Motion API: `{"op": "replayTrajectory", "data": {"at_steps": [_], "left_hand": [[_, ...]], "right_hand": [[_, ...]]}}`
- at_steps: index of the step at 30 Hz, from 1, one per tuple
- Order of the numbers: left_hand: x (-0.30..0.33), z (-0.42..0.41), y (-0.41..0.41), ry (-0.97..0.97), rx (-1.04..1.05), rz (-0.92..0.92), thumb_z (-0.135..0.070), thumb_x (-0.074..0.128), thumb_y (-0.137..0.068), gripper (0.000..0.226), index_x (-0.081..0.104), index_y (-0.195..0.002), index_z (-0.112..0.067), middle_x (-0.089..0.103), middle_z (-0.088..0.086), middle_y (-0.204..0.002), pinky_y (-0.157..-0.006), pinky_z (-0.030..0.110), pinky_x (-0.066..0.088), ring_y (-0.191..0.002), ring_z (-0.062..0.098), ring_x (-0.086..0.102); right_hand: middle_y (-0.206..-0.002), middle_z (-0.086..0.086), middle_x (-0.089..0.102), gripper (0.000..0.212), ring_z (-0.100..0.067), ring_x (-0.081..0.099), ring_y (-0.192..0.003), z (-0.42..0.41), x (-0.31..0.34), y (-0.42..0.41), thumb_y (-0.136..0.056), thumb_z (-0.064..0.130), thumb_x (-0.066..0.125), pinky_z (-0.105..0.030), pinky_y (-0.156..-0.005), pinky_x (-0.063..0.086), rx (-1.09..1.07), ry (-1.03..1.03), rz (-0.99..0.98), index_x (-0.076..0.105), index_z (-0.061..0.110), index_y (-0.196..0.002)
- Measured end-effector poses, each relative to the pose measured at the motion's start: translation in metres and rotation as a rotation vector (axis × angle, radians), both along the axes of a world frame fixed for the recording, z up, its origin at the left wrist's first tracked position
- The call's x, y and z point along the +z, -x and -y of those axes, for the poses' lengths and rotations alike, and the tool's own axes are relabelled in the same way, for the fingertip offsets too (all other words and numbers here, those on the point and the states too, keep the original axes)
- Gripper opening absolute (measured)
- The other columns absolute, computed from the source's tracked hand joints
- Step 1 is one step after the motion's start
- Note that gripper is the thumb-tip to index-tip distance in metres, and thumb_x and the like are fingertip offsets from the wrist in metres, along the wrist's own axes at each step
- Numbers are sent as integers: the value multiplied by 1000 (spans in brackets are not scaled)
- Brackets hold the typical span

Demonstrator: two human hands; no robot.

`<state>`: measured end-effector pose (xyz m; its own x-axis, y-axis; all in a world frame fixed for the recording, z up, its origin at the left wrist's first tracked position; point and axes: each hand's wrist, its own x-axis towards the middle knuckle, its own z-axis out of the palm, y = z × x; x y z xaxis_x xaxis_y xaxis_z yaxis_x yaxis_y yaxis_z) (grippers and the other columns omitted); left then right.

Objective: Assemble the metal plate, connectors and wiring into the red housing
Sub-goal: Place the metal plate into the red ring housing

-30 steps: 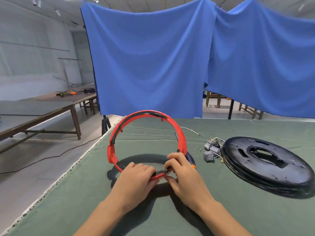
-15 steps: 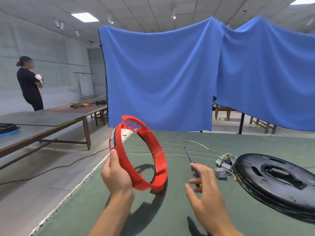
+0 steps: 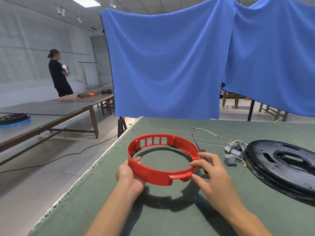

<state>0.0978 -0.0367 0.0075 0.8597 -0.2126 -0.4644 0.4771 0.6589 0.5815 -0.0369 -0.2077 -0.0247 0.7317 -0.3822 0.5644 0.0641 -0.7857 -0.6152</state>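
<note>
Housing (image 3: 162, 176) held flat between both hands
Left hand (image 3: 129, 174) grips its rim; right hand (image 3: 211, 172) pinches the opposite side; plate (image 3: 283, 166) lies right.

The red housing (image 3: 154, 175) looks like smooth plastic with a soft, matt shine. The desk (image 3: 170, 218) is covered in dull green cloth with a rough, frayed white edge. The big black plate (image 3: 279, 165) is glossy and looks like painted metal. The screwdriver (image 3: 196, 142) has a thin metal shaft. The blue curtain (image 3: 163, 65) is soft cloth with folds.
</note>
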Motion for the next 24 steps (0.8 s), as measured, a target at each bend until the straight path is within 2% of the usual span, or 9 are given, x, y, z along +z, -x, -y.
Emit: {"op": "replayTrajectory", "data": {"at_steps": [2,3,5,6,9,11,14,18,24], "left_hand": [[-2,1,-2,-253,51,94,-12,37,-97,22,55,-85,-5,57,12,-67,-46,27,50,-44,20,61],[-4,1,-4,-434,100,186,-9,37,-95,19,56,-95,-6,61,16,-82,-58,35,56,-62,23,68],[-8,-1,-3,-824,222,439,-4,37,-93,33,52,-120,-13,55,10,-112,-92,43,48,-106,28,58],[-9,-2,0,-930,306,609,0,37,-91,37,52,-122,-14,50,4,-114,-98,41,42,-113,26,49],[-6,1,24,-1050,329,1103,-9,42,-85,25,64,-97,-14,54,-5,-96,-91,36,41,-102,20,49],[-10,9,40,-1181,29,1311,-28,45,-86,20,63,-84,-21,57,-9,-88,-86,35,41,-93,15,52],[-21,23,53,-1532,-275,1564,-52,43,-91,30,62,-90,-29,56,-13,-94,-86,29,36,-96,9,48],[-22,36,59,-1624,-256,1680,-49,43,-93,29,60,-95,-26,57,-9,-98,-78,26,41,-95,12,51],[-24,65,64,-1626,-235,1662,-45,42,-95,28,58,-92,-22,56,-5,-95,-68,28,40,-94,14,54]], "right_hand": [[-119,20,42,22,-9,55,-103,1,-1,1,-79,21,74,-39,-81,54,-2,-10,-48,64,36,-90],[-117,21,42,21,-9,56,-99,2,-1,1,-79,21,73,-38,-81,53,-5,-6,-78,64,36,-91],[-115,23,42,21,-7,56,-98,3,-2,1,-80,22,71,-32,-81,51,-13,22,-133,64,34,-95],[-115,23,41,22,-5,55,-100,3,-3,1,-81,24,71,-27,-82,49,-19,47,-155,63,33,-100],[-122,24,40,33,-1,50,-109,2,-2,3,-82,26,69,-19,-87,42,-9,95,-205,61,31,-114],[-124,22,42,38,-1,49,-111,1,1,8,-82,22,68,-19,-90,41,-8,108,-208,59,29,-118],[-117,14,50,32,-8,52,-108,6,10,19,-81,14,65,-28,-88,45,-119,144,-160,61,24,-112],[-122,-4,57,42,-27,50,-113,33,14,42,-78,14,68,-36,-92,39,-465,312,-196,59,13,-118],[-148,-13,30,70,-30,24,-138,87,3,68,-87,48,51,-41,-109,21,-855,406,-569,25,16,-144]]}}
